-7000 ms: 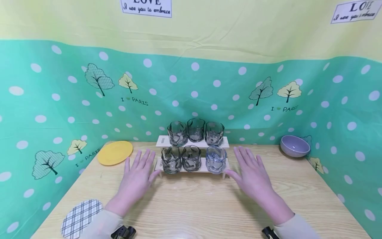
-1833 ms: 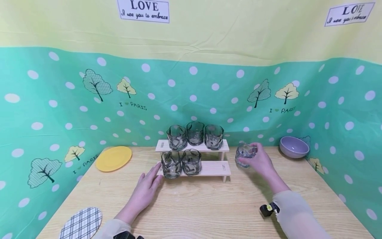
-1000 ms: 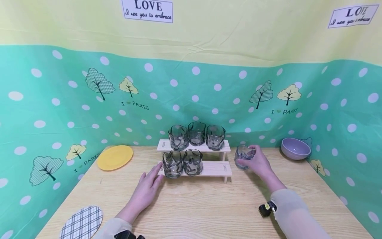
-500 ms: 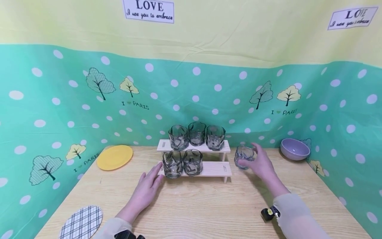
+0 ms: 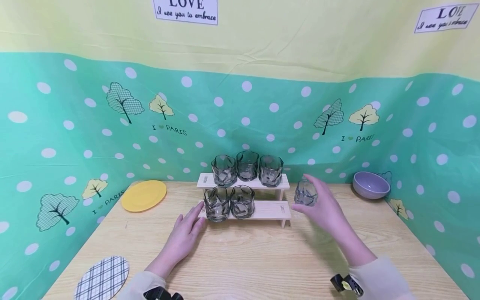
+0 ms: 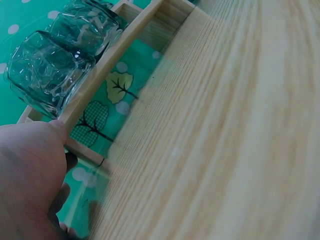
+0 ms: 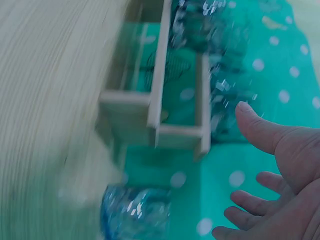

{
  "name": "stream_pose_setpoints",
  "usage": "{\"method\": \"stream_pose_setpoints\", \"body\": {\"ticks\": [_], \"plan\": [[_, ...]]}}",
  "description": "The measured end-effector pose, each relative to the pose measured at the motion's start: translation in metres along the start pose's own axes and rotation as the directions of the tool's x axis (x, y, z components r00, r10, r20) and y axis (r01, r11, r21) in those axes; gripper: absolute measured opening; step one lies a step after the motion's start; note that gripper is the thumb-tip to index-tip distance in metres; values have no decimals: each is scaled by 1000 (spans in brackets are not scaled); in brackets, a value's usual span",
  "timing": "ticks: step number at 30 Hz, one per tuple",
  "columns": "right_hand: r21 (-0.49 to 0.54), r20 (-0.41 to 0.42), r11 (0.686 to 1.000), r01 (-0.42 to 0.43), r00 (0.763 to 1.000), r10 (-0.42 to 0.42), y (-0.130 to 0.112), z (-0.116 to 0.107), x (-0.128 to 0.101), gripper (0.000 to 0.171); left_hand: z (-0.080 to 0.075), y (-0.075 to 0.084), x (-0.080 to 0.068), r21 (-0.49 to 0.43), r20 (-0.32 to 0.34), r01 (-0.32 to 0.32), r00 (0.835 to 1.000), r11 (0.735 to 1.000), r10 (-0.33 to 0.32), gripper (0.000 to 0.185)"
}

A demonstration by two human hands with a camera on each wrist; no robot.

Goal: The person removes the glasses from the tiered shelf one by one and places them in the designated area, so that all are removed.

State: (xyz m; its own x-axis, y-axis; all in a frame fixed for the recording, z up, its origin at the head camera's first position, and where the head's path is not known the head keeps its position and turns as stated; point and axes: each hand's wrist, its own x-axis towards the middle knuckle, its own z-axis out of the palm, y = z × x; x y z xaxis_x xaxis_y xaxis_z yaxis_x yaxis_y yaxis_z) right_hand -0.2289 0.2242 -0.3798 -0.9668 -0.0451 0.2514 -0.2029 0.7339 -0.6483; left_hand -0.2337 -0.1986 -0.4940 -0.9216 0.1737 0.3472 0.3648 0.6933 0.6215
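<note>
Since the earlier frames the right hand [image 5: 325, 209] has let go of the bluish glass [image 5: 306, 193] and drawn back a little toward the person, fingers now spread and relaxed, holding nothing; the glass stands upright on the tabletop [image 5: 255, 258] just right of the two-tier wooden rack [image 5: 270, 209], close by the fingertips, though whether they touch it I cannot tell; the left hand [image 5: 185, 235] has stayed at the rack's left end, fingers straight, the fingertips [image 6: 59, 128] resting against the edge of the lower tier; on that tier two grey glasses [image 5: 228, 203] stand at the left with the right place bare; three more grey glasses [image 5: 246, 168] stand in a row on the upper tier; the tabletop is pale wood with a visible grain; a yellow plate [image 5: 144, 195] lies at its far left, a plaid coaster [image 5: 102, 278] at the near left corner, a lilac bowl [image 5: 370, 185] at the far right; a cloth backdrop [image 5: 75, 125] wraps three sides, teal with white dots and little trees below, pale yellow above, with LOVE signs [image 5: 185, 10] along the top
</note>
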Motion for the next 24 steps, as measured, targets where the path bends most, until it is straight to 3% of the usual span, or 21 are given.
{"method": "stream_pose_setpoints", "body": {"ticks": [10, 24], "plan": [[81, 33, 995, 66, 997, -68, -44, 23, -12, 115, 0, 0, 0, -10, 4, 11, 1000, 1000, -11, 57], [142, 104, 985, 100, 988, -115, -84, 68, -7, 116, -1, 0, -1, -10, 5, 8, 1000, 1000, -8, 57]]}}
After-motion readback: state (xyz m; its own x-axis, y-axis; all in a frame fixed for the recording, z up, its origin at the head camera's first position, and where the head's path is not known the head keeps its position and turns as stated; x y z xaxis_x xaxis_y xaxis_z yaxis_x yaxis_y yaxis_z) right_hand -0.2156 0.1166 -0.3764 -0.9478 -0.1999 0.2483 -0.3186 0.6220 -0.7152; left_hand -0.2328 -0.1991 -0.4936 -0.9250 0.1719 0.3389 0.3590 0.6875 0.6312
